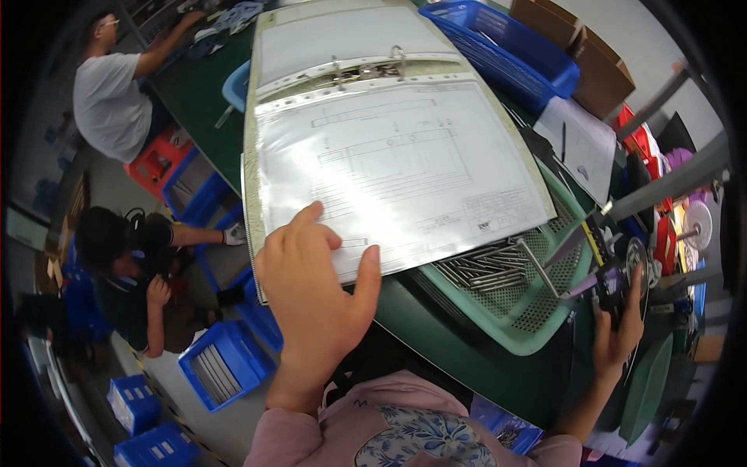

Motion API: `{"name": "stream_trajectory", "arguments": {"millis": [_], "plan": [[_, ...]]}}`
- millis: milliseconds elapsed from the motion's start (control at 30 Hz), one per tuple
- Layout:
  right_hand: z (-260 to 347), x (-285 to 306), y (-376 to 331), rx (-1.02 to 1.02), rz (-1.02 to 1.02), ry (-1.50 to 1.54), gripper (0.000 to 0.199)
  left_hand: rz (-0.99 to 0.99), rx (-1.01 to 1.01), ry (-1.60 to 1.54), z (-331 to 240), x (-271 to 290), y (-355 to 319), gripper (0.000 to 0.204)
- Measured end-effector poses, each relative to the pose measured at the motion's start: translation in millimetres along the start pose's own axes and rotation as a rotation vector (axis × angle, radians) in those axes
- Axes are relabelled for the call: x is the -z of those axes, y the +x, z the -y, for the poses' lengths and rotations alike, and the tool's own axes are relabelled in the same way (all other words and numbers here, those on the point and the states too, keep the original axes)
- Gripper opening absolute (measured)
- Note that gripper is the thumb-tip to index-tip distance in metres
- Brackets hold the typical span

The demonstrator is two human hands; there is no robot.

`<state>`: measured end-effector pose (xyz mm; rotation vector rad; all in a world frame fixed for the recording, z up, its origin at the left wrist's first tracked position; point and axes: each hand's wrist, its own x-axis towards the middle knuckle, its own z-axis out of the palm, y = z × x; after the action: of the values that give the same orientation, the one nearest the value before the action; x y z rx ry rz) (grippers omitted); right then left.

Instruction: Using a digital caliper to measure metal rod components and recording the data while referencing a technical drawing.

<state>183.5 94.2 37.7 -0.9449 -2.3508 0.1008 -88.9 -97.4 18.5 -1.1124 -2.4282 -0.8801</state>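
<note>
An open ring binder [502, 117] lies across the green table with line drawings in clear sleeves [389, 171]. My left hand [315, 300] is over the lower left of the drawing page, fingers apart and holding nothing; whether the fingertips touch the sleeve I cannot tell. At the right, my right hand [620, 335] is closed around a dark caliper [611, 284], its jaws pointing left over a green perforated basket [537, 319]. Thin metal rods [482, 268] lie in that basket, partly under the binder. By the caliper jaws shows a shiny bent metal piece [541, 268].
A blue basket [506, 54] and cardboard boxes [599, 70] stand at the far right, near a paper sheet with a pen [576, 148]. A grey metal post [669, 179] rises at right. Two people sit at left, among blue bins [226, 366] on the floor.
</note>
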Motion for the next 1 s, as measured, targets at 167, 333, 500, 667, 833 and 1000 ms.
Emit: {"name": "stream_trajectory", "arguments": {"millis": [167, 333, 500, 667, 833, 1000], "plan": [[-9, -2, 5, 0.129, 0.054, -0.125, 0.068, 0.101, 0.114, 0.084, -11, 3, 3, 0.026], [1, -6, 13, 0.255, -0.057, -0.069, 0.068, -0.001, -0.023, 0.141, 0, 0, -2, 0.023], [-3, 2, 8, 0.241, -0.044, -0.104, 0.070, 0.064, 0.016, 0.118, -4, -4, 0, 0.021], [-2, -1, 7, 0.207, 0.027, -0.069, 0.073, 0.040, -0.002, 0.088, 2, -5, -2, 0.021], [1, -4, 13, 0.242, 0.013, -0.085, 0.070, -0.009, -0.036, 0.127, 3, 6, -3, 0.024], [-10, -1, -4, 0.028, 0.059, -0.049, 0.069, 0.001, -0.075, 0.046, 3, -8, -2, 0.026]]}}
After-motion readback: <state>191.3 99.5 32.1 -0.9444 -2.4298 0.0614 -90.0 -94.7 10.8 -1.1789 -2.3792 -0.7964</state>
